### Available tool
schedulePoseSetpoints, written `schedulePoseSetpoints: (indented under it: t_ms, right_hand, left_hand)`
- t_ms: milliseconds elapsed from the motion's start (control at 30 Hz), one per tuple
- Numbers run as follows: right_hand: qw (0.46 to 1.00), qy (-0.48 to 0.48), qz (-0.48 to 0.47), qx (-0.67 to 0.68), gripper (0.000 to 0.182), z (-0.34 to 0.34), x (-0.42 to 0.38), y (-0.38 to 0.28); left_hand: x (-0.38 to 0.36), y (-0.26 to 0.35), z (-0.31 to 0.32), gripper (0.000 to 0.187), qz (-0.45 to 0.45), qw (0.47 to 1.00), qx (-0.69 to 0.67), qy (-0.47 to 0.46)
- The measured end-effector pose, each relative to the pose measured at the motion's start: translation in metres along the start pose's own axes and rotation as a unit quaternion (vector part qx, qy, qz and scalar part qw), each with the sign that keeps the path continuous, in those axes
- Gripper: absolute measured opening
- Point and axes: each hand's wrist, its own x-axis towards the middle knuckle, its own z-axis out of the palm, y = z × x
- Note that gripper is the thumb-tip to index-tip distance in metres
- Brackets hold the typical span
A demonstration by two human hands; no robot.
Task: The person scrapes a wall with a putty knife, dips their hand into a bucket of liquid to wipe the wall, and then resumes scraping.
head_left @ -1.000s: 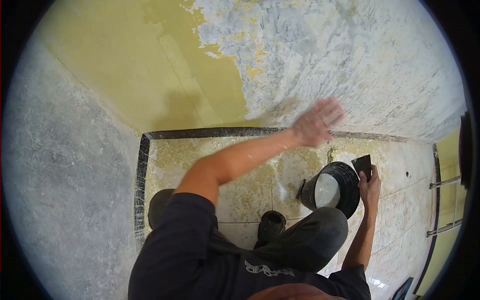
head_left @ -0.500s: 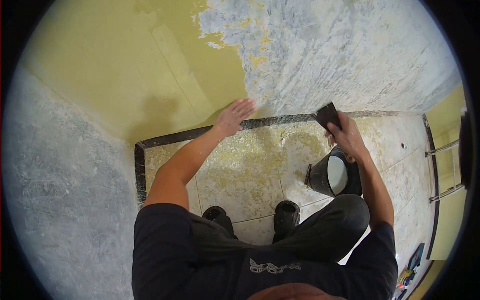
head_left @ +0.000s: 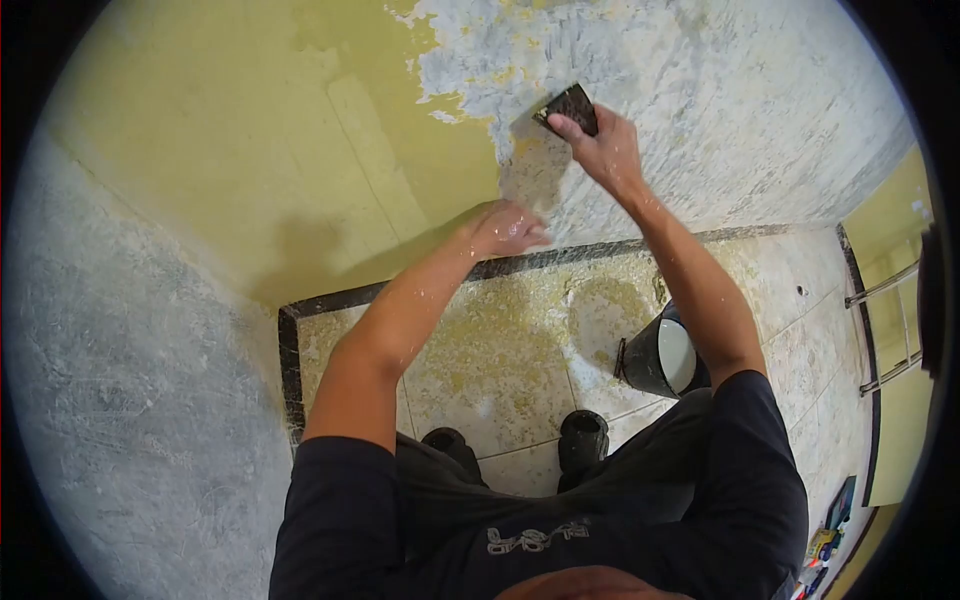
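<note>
My right hand (head_left: 608, 152) grips a flat black scraper (head_left: 572, 108) against the wall, on the bare grey-white patch (head_left: 690, 110) just right of the ragged edge of the yellow-green paint (head_left: 400, 110). Bits of yellow paint cling to the scraper's left edge. Lower down, my left hand (head_left: 508, 230) is close to the wall just above the dark skirting strip (head_left: 560, 243). White specks dot this hand and forearm. Its fingers look bent but are blurred, and I cannot make out anything in them.
A black bucket (head_left: 642, 358) holding whitish liquid (head_left: 677, 352) stands near my right knee. Paint flakes litter the tiled floor (head_left: 480, 360). A grey wall (head_left: 140, 370) rises at the left. Metal rails (head_left: 885, 285) and some tools (head_left: 825, 540) are at the right.
My right hand has moved the scraper up and left, from above the bucket to the wall. My left hand has shifted slightly right and down, its fingers no longer flat.
</note>
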Motion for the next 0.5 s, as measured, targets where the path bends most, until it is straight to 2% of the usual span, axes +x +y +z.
schedulePoseSetpoints:
  t_ms: [33,67,100,133,200,233,300,367,433,500]
  right_hand:
    - [1.0,0.004,-0.003,-0.002,0.054,0.004,-0.005,0.009]
    - [1.0,0.008,0.022,0.017,0.054,0.01,-0.015,0.02]
    - [0.998,0.011,0.048,0.036,0.054,0.017,-0.023,0.032]
    - [0.994,0.002,0.069,0.083,0.048,0.023,-0.028,0.041]
    - [0.99,0.002,0.086,0.113,0.044,0.032,-0.036,0.051]
    - [0.984,0.008,0.105,0.145,0.041,0.033,-0.04,0.054]
    - [0.974,0.016,0.138,0.177,0.035,0.04,-0.046,0.053]
    - [0.942,-0.011,0.198,0.271,0.033,0.044,-0.048,0.048]
    - [0.936,-0.002,0.21,0.284,0.031,0.064,-0.048,0.057]
    - [0.96,0.047,0.131,0.243,0.031,0.08,-0.05,0.062]
  left_hand:
    - [0.011,0.008,0.005,0.052,0.003,1.0,0.002,0.004]
    - [0.022,0.016,0.012,0.057,0.034,0.939,-0.319,0.124]
    - [0.031,0.023,0.02,0.063,0.06,0.763,-0.602,0.227]
    - [0.033,0.034,0.018,0.063,0.06,0.762,-0.604,0.226]
    - [0.039,0.052,0.012,0.067,0.002,0.679,-0.7,0.221]
    - [0.043,0.056,0.012,0.067,0.001,0.674,-0.704,0.222]
    - [0.05,0.059,0.012,0.062,-0.013,0.552,-0.81,0.198]
    - [0.056,0.055,0.014,0.059,-0.032,0.544,-0.805,0.233]
    - [0.058,0.054,0.016,0.056,-0.049,0.536,-0.799,0.268]
    - [0.058,0.052,0.018,0.051,-0.062,0.495,-0.798,0.338]
